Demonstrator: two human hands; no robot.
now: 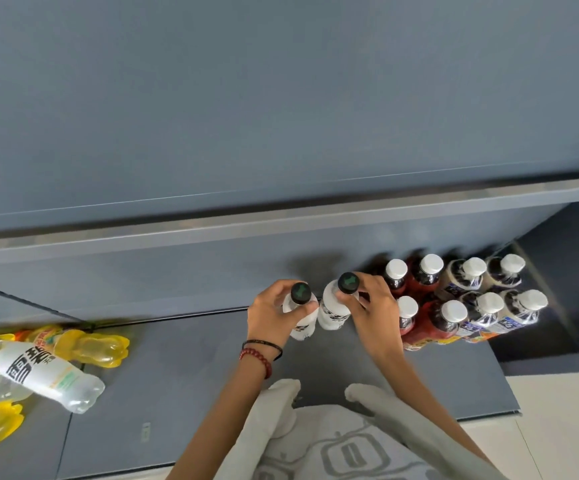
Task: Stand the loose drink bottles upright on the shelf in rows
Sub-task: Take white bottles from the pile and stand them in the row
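Two white bottles with dark caps stand upright side by side on the grey shelf (184, 362). My left hand (270, 315) grips the left white bottle (303, 322) at its neck. Just to its right, my right hand (373, 303) holds the right white bottle (333, 311) near the cap. Right of them, several upright bottles with white caps (454, 299) stand in two rows, red ones then pale ones. At the far left, loose bottles lie on their sides: a clear one with a white label (49, 375) and yellow ones (94, 344).
An upper shelf board (281, 223) overhangs the back of the shelf. The shelf's right end drops to a dark recess (551, 306). A seam in the shelf surface (66, 441) runs at the left. White floor (565, 410) shows at the lower right.
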